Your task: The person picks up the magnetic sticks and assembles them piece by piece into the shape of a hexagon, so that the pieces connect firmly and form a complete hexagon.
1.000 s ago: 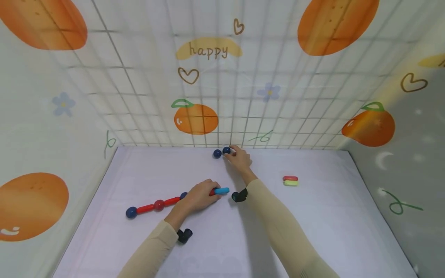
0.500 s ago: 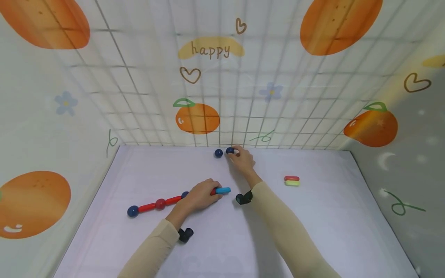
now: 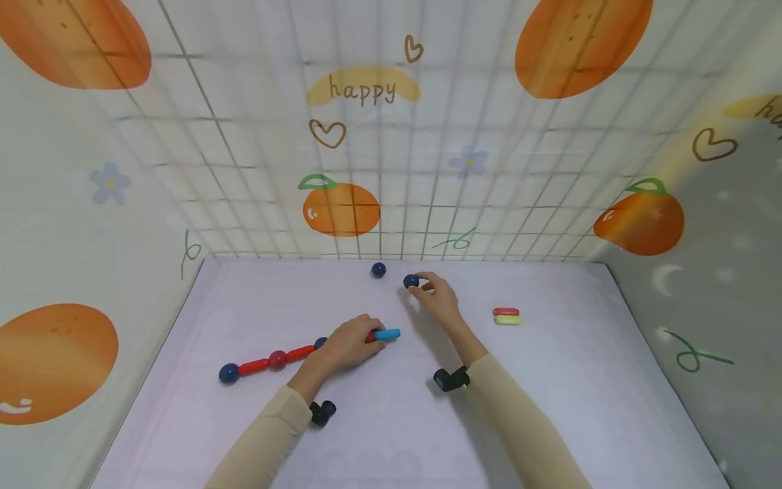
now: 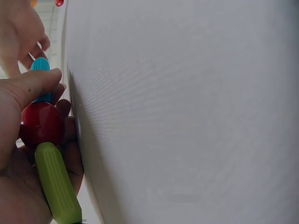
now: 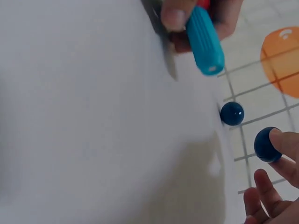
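My left hand (image 3: 351, 345) grips a chain of coloured rods and balls lying across the table. Its thumb and fingers close round a red ball (image 4: 42, 124) and the start of a light blue rod (image 5: 205, 44), whose free end points right. A green rod (image 4: 57, 182) joins that ball under the palm. Farther left, red rods (image 3: 253, 367) link a red ball (image 3: 277, 360) and dark blue balls, one of them the end ball (image 3: 229, 373). Between thumb and fingertips my right hand (image 3: 441, 299) pinches a dark blue ball (image 3: 411, 281), beyond the light blue rod's tip.
Another dark blue ball (image 3: 379, 270) rests near the back wall. A loose red rod (image 3: 506, 312) and a yellow-green rod (image 3: 507, 320) lie side by side at the right. Patterned cloth walls (image 3: 263, 190) border the white table (image 3: 550, 394) at the back and both sides.
My right hand has drawn the dark blue ball away from its neighbour, rightward and nearer to me. The left hand and its chain have stayed put.
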The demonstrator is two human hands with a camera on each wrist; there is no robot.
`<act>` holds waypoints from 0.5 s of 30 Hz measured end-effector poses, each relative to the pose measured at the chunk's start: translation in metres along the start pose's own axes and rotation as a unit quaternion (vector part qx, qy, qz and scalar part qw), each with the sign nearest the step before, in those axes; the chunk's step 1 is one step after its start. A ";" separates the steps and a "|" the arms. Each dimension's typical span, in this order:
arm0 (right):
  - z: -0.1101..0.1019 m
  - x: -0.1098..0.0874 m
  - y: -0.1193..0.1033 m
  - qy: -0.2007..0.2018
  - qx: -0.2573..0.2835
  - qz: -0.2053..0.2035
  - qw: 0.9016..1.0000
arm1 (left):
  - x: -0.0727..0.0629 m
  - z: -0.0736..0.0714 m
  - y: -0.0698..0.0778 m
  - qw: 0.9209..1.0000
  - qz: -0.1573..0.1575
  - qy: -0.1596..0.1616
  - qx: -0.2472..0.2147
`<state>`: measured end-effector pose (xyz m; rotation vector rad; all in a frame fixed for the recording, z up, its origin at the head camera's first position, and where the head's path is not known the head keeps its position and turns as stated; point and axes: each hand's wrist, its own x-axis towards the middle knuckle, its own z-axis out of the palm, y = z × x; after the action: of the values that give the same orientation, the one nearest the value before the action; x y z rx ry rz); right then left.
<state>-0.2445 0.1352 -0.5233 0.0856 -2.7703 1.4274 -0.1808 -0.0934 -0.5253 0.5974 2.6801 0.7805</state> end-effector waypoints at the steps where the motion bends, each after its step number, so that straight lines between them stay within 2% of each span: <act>1: -0.001 -0.004 0.001 0.000 0.001 -0.006 1.000 | 0.000 0.000 0.000 1.000 0.001 0.000 -0.001; 5: -0.004 -0.023 0.002 -0.008 0.006 -0.021 1.000 | 0.001 0.001 -0.002 1.000 0.002 -0.002 -0.003; 15: -0.011 -0.067 0.008 -0.032 0.030 -0.017 0.999 | 0.001 0.003 -0.003 1.000 0.003 0.003 -0.005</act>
<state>-0.1781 0.1514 -0.5265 0.1827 -2.7614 1.5266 -0.1815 -0.0939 -0.5291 0.6023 2.6792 0.7985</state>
